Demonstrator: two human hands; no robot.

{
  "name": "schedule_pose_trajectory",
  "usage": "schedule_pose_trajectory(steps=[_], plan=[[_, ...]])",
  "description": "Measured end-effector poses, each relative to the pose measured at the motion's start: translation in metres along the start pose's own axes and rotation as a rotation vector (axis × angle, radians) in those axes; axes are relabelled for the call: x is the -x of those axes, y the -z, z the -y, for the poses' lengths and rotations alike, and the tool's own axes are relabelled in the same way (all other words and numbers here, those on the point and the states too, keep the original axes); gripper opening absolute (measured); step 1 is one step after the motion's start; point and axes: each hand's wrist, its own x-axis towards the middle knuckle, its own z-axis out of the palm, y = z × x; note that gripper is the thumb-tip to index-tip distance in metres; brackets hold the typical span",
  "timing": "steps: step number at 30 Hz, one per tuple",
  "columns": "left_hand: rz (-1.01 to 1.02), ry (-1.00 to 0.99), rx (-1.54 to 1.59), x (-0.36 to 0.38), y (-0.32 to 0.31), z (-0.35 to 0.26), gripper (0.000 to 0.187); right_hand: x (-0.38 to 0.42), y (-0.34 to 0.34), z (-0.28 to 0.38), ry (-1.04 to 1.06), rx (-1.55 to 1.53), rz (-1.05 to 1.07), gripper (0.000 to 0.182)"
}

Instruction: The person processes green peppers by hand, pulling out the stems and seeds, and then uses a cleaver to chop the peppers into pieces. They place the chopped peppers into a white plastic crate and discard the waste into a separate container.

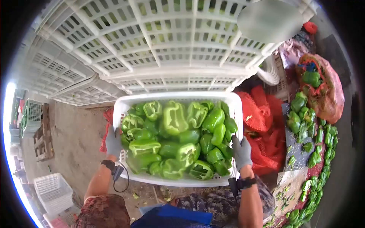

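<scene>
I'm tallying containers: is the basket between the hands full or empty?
Full, or nearly: green peppers spread across the white basket end to end, hiding most of its floor.

Peppers [170,150] in the basket [175,95]

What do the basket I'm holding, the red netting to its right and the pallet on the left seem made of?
Basket: probably white plastic, smooth and slightly glossy, judging by its moulded rim.
Netting: likely woven synthetic mesh, matte, given its limp folds.
Pallet: perhaps wood, dull, from its brown slats; too small to be sure.
</scene>
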Motion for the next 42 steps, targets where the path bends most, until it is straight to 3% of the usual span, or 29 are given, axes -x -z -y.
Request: schedule_pose_trajectory(steps=[2,3,6,7,9,10,11,12,14,15,16,25,26,29,31,32,33,34,35,38,42], plan=[[0.029,0.026,0.019,-0.005,0.004,0.009,0.029,0.024,0.011,0.034,0.031,-0.030,0.021,0.039],[-0.009,0.043,-0.037,-0.005,0.000,0.010,0.030,0.024,0.015,0.045,0.049,0.187,0.004,0.040],[-0.010,-0.038,0.013,0.008,-0.013,-0.006,0.033,-0.014,0.006,0.002,0.054,0.409,-0.054,0.046],[-0.020,-0.038,0.000,0.012,-0.009,-0.015,0.043,-0.019,0.004,0.011,0.062,0.348,-0.052,0.047],[-0.067,-0.078,-0.021,0.012,-0.002,-0.023,0.043,-0.011,0.009,0.036,0.013,0.245,0.008,0.046],[-0.074,-0.105,-0.027,0.011,-0.002,-0.026,0.043,-0.001,0.008,0.058,0.022,0.447,-0.085,0.051],[-0.149,-0.198,0.000,0.013,-0.011,-0.019,0.048,0.002,-0.002,0.058,0.240,0.472,-0.219,0.056],[-0.091,-0.290,-0.008,0.020,-0.012,-0.034,0.051,0.008,-0.009,0.054,0.454,0.502,-0.343,0.063],[0.023,-0.451,-0.013,0.044,-0.010,-0.088,0.055,0.040,-0.018,0.084,0.510,0.668,0.019,0.072],[0.067,-0.461,-0.101,0.052,-0.017,-0.102,0.056,0.050,-0.028,0.081,0.469,0.628,0.165,0.074],[0.109,-0.469,-0.192,0.059,-0.023,-0.113,0.057,0.056,-0.038,0.081,0.474,0.779,0.243,0.074],[0.156,-0.422,-0.349,0.024,-0.077,-0.094,0.059,0.020,-0.050,0.060,0.462,0.776,0.349,0.073],[0.152,-0.434,-0.354,0.024,-0.077,-0.095,0.059,0.021,-0.048,0.059,0.519,0.776,0.318,0.080],[0.187,-0.448,-0.435,0.026,-0.069,-0.099,0.058,0.036,-0.028,0.094,0.433,0.799,0.413,0.076],[0.231,-0.712,-0.783,0.027,-0.057,-0.090,0.060,0.044,-0.023,0.096,0.478,0.726,0.396,0.070],[0.174,-0.801,-0.887,0.025,-0.064,-0.070,0.056,0.049,-0.025,0.073,0.529,0.680,0.323,0.066],[0.162,-0.695,-0.877,0.026,-0.070,-0.066,0.052,0.072,0.002,0.099,0.405,0.499,0.328,0.057],[0.146,-0.590,-0.867,0.027,-0.076,-0.061,0.048,0.075,0.010,0.092,0.419,0.360,0.271,0.048],[-0.090,-0.658,-0.208,0.049,-0.060,-0.115,0.050,0.088,0.034,0.100,0.464,0.346,0.118,0.045],[0.043,-1.102,-0.138,0.106,-0.071,-0.213,0.060,0.116,0.117,0.092,0.598,0.229,-0.309,0.039],[0.258,-1.280,-0.298,0.150,-0.128,-0.276,0.069,0.148,0.226,0.028,0.549,0.035,-0.679,0.036]])
